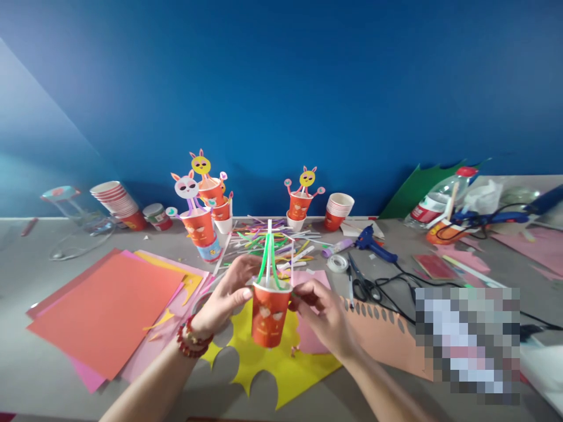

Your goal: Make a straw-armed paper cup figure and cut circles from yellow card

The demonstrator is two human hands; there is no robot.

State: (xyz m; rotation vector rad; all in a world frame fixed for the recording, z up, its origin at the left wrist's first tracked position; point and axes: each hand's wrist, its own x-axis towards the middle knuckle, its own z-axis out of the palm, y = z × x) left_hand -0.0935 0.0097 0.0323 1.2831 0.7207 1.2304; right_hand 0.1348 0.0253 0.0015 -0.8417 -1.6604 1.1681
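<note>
I hold a red paper cup (269, 319) upright above the table, with white and green straws (269, 258) rising out of its top. My left hand (226, 293), with a red bead bracelet at the wrist, is closed round the cup's rim from the left. My right hand (323, 310) pinches the rim on the right side, by a thin straw. Under the cup lies a yellow paper sheet (268, 363) with scalloped cut-outs.
Orange and pink paper sheets (109, 310) lie left. Finished bunny cups (200, 225) and loose straws (272, 237) stand behind. A blue glue gun (372, 243), tape roll (338, 263), scissors (363, 284), cables, cup stacks (118, 202) and a bottle (433, 205) crowd the back and right.
</note>
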